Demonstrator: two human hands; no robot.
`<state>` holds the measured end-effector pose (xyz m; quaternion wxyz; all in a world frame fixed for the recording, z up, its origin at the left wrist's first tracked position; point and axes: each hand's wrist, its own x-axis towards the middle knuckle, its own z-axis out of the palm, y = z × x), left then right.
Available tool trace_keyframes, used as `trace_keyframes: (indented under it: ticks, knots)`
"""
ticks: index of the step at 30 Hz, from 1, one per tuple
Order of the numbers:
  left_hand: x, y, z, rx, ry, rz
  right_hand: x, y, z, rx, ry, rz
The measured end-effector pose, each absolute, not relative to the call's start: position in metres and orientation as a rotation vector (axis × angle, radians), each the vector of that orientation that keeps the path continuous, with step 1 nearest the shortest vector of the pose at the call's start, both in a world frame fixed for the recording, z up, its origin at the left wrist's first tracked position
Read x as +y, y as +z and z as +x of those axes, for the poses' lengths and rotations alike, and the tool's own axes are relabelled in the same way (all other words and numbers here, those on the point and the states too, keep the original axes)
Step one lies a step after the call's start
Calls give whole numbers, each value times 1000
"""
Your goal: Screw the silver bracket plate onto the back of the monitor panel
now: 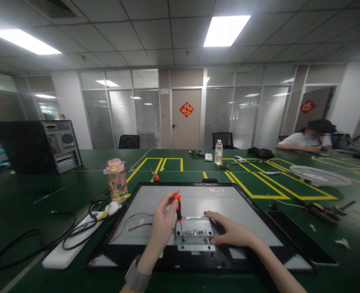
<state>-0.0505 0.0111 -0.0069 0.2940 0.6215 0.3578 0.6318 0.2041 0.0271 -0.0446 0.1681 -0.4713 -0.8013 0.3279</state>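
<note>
A monitor panel (247, 211) lies face down on the green table in front of me, its grey metal back showing inside a black frame. My left hand (163, 224) is closed round an orange-and-black screwdriver (178, 206), held upright with its tip on a small metal bracket (195, 236) near the panel's lower middle. My right hand (229, 232) lies flat with fingers stretched out on the right side of that bracket. Thin coloured wires (131, 226) run across the panel to the left of my left hand.
A pink-capped bottle (116, 181) and a white strip with black cables (73, 240) sit left of the panel. A computer tower (39, 146) stands far left. A fan grille (320, 176), tools (323, 211) and a dark panel (299, 238) lie right. A seated person (308, 140) is at the far right.
</note>
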Motion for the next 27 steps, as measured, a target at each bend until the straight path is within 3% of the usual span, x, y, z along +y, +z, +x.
trace_keyframes:
  ticks: [18, 27]
  knots:
    - [13, -9, -53, 1080, 1816, 1674, 27, -45, 204, -2272, 931, -1348]
    - [7, -5, -51, 967, 1647, 1580, 24, -41, 202, -2267, 940, -1381]
